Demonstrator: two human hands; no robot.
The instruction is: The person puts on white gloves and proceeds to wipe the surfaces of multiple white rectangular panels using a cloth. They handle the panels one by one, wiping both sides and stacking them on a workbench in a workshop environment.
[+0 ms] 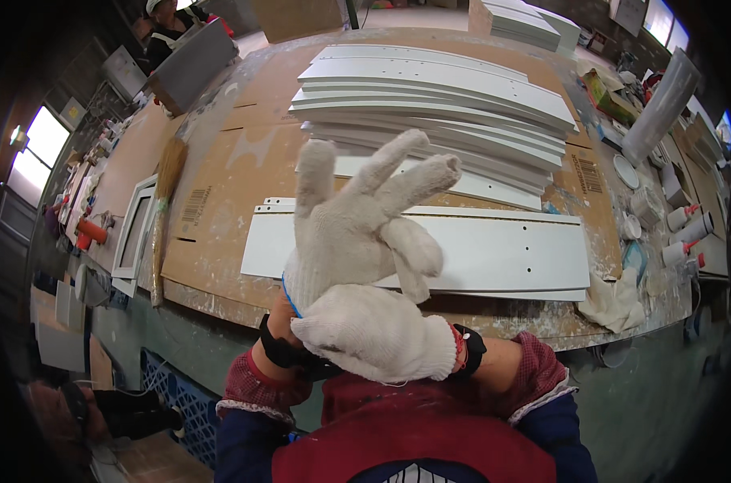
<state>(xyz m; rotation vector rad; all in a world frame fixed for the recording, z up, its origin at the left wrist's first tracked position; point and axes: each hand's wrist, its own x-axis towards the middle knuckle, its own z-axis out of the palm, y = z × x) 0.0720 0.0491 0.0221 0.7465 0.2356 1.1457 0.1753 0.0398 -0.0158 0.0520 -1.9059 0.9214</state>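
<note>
Both my hands wear white knitted work gloves. My left hand [337, 217] is raised over the table with its fingers spread; some glove fingertips look loose and bent. Across its wrist lies my right hand [377, 334], its fingers curled at the cuff of the left glove, next to the blue hem [289, 296]. Behind my hands a pair of white boards [494, 253] with small drilled holes lies flat, one on the other. Beyond them is an uneven stack of white boards [438, 80], partly hidden by my left fingers.
Cardboard [208, 266] covers the worktable. A straw brush [169, 173] and a pale frame [136, 229] lie at left. At right are a crumpled cloth [615, 302], red-capped bottles [678, 251] and a plastic-wrapped roll [662, 109]. A person [168, 32] stands at the far left.
</note>
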